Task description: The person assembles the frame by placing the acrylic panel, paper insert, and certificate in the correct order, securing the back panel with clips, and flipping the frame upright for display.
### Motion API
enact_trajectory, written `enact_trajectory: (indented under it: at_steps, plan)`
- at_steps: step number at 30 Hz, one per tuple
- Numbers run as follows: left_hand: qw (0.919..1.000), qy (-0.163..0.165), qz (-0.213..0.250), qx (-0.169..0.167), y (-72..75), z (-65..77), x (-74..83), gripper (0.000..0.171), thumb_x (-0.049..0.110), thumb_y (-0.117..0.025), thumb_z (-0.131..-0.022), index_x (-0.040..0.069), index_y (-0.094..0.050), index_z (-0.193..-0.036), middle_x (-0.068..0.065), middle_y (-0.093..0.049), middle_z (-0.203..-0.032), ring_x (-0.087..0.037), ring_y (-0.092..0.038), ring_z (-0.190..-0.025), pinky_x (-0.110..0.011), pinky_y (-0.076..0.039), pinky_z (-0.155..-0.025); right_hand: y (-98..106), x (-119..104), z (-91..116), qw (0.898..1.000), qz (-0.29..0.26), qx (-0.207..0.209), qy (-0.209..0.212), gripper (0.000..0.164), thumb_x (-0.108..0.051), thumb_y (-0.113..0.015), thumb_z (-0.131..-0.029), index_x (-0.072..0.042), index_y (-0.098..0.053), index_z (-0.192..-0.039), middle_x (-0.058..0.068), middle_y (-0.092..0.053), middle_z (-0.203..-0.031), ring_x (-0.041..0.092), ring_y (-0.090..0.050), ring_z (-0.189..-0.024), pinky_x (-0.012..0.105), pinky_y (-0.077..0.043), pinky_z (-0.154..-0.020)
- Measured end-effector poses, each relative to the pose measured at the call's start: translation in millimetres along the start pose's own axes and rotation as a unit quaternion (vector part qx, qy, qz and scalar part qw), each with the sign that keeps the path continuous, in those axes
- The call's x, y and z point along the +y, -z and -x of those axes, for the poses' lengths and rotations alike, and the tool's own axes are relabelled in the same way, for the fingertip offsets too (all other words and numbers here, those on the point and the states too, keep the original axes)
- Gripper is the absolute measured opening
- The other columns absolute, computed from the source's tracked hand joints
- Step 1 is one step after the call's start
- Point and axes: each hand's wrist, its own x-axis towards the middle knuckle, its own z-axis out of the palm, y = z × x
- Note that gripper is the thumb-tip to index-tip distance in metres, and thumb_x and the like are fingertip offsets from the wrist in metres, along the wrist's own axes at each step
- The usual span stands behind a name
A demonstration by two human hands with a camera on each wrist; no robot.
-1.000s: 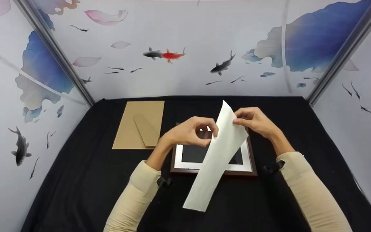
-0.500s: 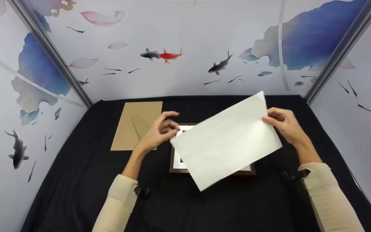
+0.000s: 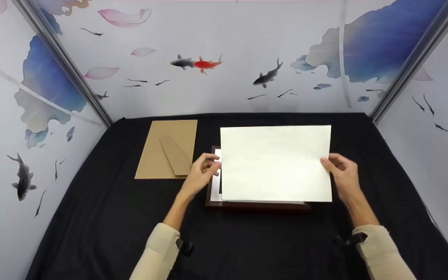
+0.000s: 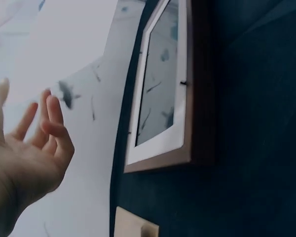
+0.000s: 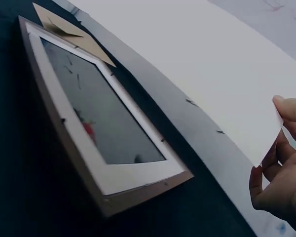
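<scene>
My right hand (image 3: pixel 344 175) pinches the right edge of a blank white sheet of paper (image 3: pixel 276 163), thumb on the near face. The sheet is held up flat above a brown picture frame (image 3: pixel 259 207) and hides most of it in the head view. My left hand (image 3: pixel 200 175) is at the sheet's left edge; in the left wrist view its fingers (image 4: pixel 56 116) are loosely bent, with the thumb apart and nothing between them. Inside the frame, a white mat (image 5: pixel 143 174) surrounds dark, reflective glass (image 5: pixel 101 108). Small dark tabs stand along the frame's inner edge.
A tan backing board (image 3: pixel 150 155) with a stand leg (image 3: pixel 175 155) lies left of the frame. Black cloth (image 3: pixel 255 249) covers the table. White panels (image 3: pixel 224 31) printed with fish and leaves enclose the back and sides.
The sheet has turned from a steep, edge-on slant to level and facing me. My right hand has moved right and then lower; my left hand has swung left and come back to the sheet's left edge.
</scene>
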Motion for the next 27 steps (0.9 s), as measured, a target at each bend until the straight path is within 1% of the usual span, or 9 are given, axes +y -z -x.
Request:
enact_trajectory:
  at_steps: [1, 2, 4, 8, 9, 15, 20, 24, 27]
  plan:
    - [0.9999, -0.001, 0.002, 0.010, -2.8, 0.4, -2.7, 0.031, 0.014, -0.061, -0.103, -0.006, -0.055, -0.126, -0.024, -0.066, -0.103, -0.049, -0.061, -0.090, -0.027, -0.046, -0.069, -2, 4, 4, 1.000, 0.005, 0.003, -0.010, 0.026, 0.002, -0.073, -0.092, 0.022, -0.063, -0.103, 0.006, -0.066, -0.077, 0.013, -0.057, -0.068, 0.023, -0.047, -0.063]
    - [0.9998, -0.002, -0.003, 0.020, -5.4, 1.1, -5.0, 0.030, 0.013, -0.062, -0.103, -0.006, -0.056, -0.124, -0.021, -0.066, -0.101, -0.047, -0.062, -0.089, -0.028, -0.047, -0.071, -3, 7, 7, 1.000, 0.014, 0.005, -0.019, 0.027, 0.000, -0.074, -0.092, 0.022, -0.063, -0.104, 0.005, -0.066, -0.077, 0.013, -0.057, -0.069, 0.023, -0.048, -0.064]
    - [0.9994, -0.005, -0.010, 0.032, -9.8, 5.8, 1.2, 0.026, 0.009, -0.063, -0.102, -0.009, -0.057, -0.121, -0.021, -0.065, -0.098, -0.042, -0.062, -0.086, -0.028, -0.048, -0.073, -5, 14, 13, 0.999, 0.027, 0.004, -0.036, 0.030, -0.004, -0.075, -0.093, 0.020, -0.064, -0.106, 0.005, -0.066, -0.079, 0.013, -0.057, -0.071, 0.023, -0.048, -0.065]
    - [0.9988, -0.006, -0.025, 0.042, -12.9, 16.8, 17.2, 0.018, 0.000, -0.062, -0.100, -0.012, -0.060, -0.113, -0.022, -0.064, -0.094, -0.030, -0.060, -0.082, -0.026, -0.047, -0.071, -9, 25, 22, 0.997, 0.050, -0.008, -0.055, 0.030, -0.008, -0.075, -0.094, 0.017, -0.066, -0.107, 0.005, -0.066, -0.082, 0.014, -0.057, -0.072, 0.024, -0.049, -0.065]
    - [0.9987, -0.005, -0.025, 0.045, -13.0, 19.1, 21.1, 0.016, -0.003, -0.061, -0.099, -0.013, -0.060, -0.112, -0.024, -0.064, -0.094, -0.029, -0.059, -0.082, -0.026, -0.047, -0.070, -10, 26, 23, 0.997, 0.053, -0.013, -0.058, 0.030, -0.009, -0.075, -0.094, 0.017, -0.066, -0.108, 0.005, -0.066, -0.082, 0.014, -0.058, -0.073, 0.024, -0.049, -0.065]
    - [0.9966, 0.001, -0.034, 0.076, -9.9, 25.0, 13.1, 0.015, -0.002, -0.064, -0.098, -0.011, -0.063, -0.109, -0.023, -0.065, -0.093, -0.027, -0.059, -0.082, -0.025, -0.047, -0.069, -10, 32, 25, 0.993, 0.067, -0.060, -0.079, 0.038, -0.017, -0.074, -0.096, 0.016, -0.065, -0.112, 0.006, -0.066, -0.088, 0.014, -0.058, -0.078, 0.025, -0.049, -0.069]
    - [0.9934, 0.002, -0.048, 0.104, -9.5, 27.0, 7.0, 0.013, -0.002, -0.068, -0.095, -0.011, -0.064, -0.105, -0.023, -0.067, -0.091, -0.030, -0.062, -0.081, -0.023, -0.046, -0.065, -6, 36, 24, 0.984, 0.097, -0.109, -0.101, 0.038, -0.021, -0.072, -0.098, 0.013, -0.065, -0.114, 0.009, -0.066, -0.094, 0.017, -0.058, -0.083, 0.028, -0.051, -0.075]
    - [0.9928, 0.002, -0.056, 0.106, -9.3, 26.1, 0.5, 0.012, -0.004, -0.068, -0.095, -0.012, -0.064, -0.102, -0.026, -0.066, -0.089, -0.035, -0.062, -0.078, -0.021, -0.044, -0.061, -4, 41, 23, 0.977, 0.124, -0.129, -0.119, 0.038, -0.023, -0.072, -0.098, 0.010, -0.065, -0.115, 0.012, -0.065, -0.096, 0.018, -0.059, -0.085, 0.030, -0.051, -0.077]
    - [0.9933, 0.003, -0.056, 0.101, -8.0, 21.9, -12.0, 0.012, -0.005, -0.068, -0.095, -0.013, -0.064, -0.102, -0.028, -0.066, -0.089, -0.042, -0.061, -0.078, -0.020, -0.044, -0.060, -3, 44, 20, 0.972, 0.142, -0.137, -0.127, 0.038, -0.024, -0.072, -0.098, 0.010, -0.065, -0.116, 0.012, -0.065, -0.096, 0.018, -0.059, -0.085, 0.030, -0.051, -0.077]
